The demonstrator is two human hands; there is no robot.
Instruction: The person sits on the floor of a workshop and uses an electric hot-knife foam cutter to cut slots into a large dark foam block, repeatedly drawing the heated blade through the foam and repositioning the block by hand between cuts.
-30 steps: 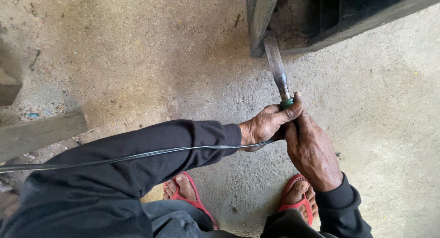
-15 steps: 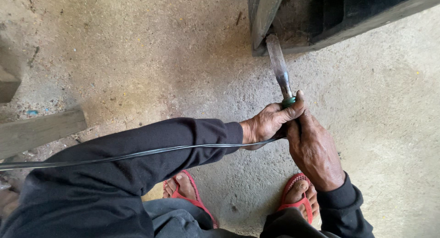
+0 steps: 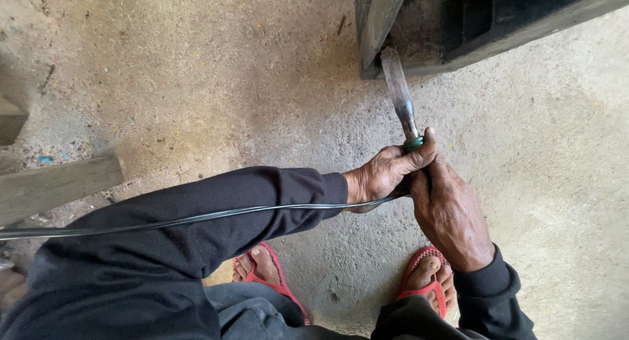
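Both hands' grip clasps a green-handled tool [image 3: 401, 101], its blade against dark frame [image 3: 458, 25].

A rough workshop: dusty concrete floor [image 3: 196, 84], timber plank [image 3: 56, 186], dark metal frame [image 3: 472, 25].

you stand on a rough, dusty grey concrete floor [image 3: 196, 84]. a weathered grey wooden plank [image 3: 56, 186] lies flat on it at your left, a dark metal frame [image 3: 472, 25] rests on it ahead, and your red rubber sandals [image 3: 426, 291] press it.
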